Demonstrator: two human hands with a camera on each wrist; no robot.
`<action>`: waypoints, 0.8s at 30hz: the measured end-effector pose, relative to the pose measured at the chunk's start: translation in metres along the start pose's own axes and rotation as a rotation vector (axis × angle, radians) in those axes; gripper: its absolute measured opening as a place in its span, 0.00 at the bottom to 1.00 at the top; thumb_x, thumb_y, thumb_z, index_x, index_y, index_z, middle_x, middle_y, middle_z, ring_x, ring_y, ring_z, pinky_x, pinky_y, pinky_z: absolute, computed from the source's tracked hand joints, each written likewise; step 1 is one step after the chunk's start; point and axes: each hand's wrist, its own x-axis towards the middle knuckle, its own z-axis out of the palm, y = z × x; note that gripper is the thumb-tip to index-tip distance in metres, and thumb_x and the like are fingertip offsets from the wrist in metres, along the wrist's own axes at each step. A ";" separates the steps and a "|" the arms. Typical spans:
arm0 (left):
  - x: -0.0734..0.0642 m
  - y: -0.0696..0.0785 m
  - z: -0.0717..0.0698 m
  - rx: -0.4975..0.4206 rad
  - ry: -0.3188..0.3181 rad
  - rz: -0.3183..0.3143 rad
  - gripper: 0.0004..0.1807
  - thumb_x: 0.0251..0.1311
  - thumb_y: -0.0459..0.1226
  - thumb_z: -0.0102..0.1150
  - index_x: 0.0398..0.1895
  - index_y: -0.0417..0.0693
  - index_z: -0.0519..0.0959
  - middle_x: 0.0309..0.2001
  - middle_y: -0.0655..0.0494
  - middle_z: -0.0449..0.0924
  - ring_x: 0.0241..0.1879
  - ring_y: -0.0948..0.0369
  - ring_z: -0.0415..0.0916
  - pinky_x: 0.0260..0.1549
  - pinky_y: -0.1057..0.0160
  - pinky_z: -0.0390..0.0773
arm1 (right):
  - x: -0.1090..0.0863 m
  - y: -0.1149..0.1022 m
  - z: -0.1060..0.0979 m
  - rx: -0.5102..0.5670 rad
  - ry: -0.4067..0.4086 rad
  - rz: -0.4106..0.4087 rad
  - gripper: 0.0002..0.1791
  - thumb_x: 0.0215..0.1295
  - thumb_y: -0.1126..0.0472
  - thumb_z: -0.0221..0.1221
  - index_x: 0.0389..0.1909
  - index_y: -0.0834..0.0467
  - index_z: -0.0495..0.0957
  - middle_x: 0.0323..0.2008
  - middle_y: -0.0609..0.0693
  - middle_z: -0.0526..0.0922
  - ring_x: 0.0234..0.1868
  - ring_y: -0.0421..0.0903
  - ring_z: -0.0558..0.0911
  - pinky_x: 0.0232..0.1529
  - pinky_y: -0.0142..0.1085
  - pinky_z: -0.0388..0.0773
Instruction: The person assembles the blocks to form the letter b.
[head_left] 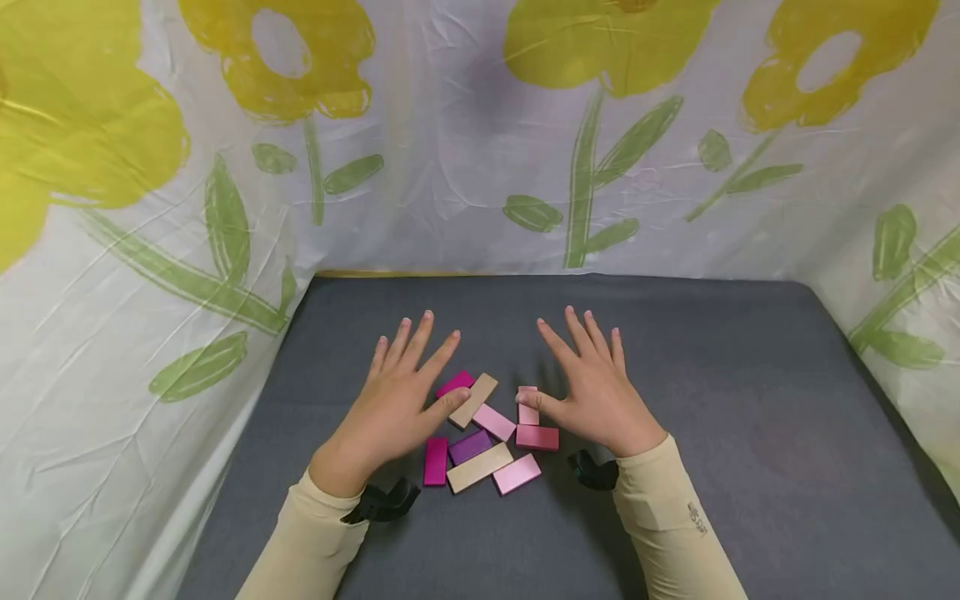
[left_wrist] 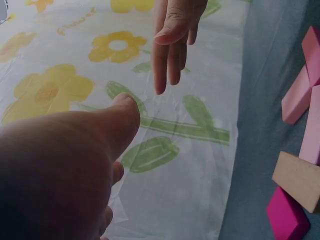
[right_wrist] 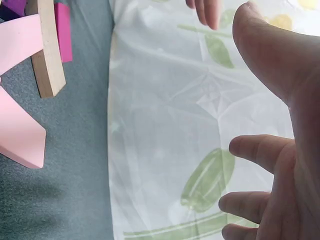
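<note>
Both hands hover over a loose cluster of small rectangular blocks, fingers spread and straight, holding nothing. My left hand [head_left: 397, 400] is at the cluster's left side, its thumb overlapping a natural wood block [head_left: 480, 392] in the head view. My right hand [head_left: 596, 392] is at the right side, its thumb tip overlapping a pink block [head_left: 528, 410]. Around them lie a magenta block [head_left: 435, 462], a purple block [head_left: 471, 447], a second wood block [head_left: 480, 468], a light pink block [head_left: 517, 475] and a rose block [head_left: 537, 437]. Another magenta block [right_wrist: 63, 32] shows in the right wrist view.
The blocks lie on a dark grey table [head_left: 735, 375]. A white curtain [head_left: 450, 167] printed with yellow flowers and green leaves hangs behind it and along both sides. Black straps [head_left: 382, 502] sit at both wrists, below the cream sleeves' cuffs.
</note>
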 end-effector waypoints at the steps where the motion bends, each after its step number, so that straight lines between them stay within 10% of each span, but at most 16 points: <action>1: 0.001 0.000 0.001 -0.001 -0.002 0.007 0.43 0.75 0.64 0.51 0.86 0.62 0.53 0.87 0.49 0.33 0.85 0.44 0.26 0.78 0.33 0.31 | 0.000 0.000 0.000 -0.001 -0.002 0.000 0.56 0.61 0.27 0.66 0.83 0.49 0.59 0.84 0.64 0.48 0.85 0.65 0.42 0.77 0.71 0.33; 24: 0.022 -0.028 0.061 -0.055 -0.182 0.136 0.23 0.81 0.46 0.50 0.76 0.67 0.74 0.85 0.52 0.47 0.84 0.38 0.39 0.77 0.31 0.39 | 0.002 -0.002 0.008 0.011 -0.059 -0.017 0.52 0.62 0.32 0.69 0.81 0.52 0.64 0.83 0.64 0.52 0.84 0.67 0.43 0.76 0.72 0.35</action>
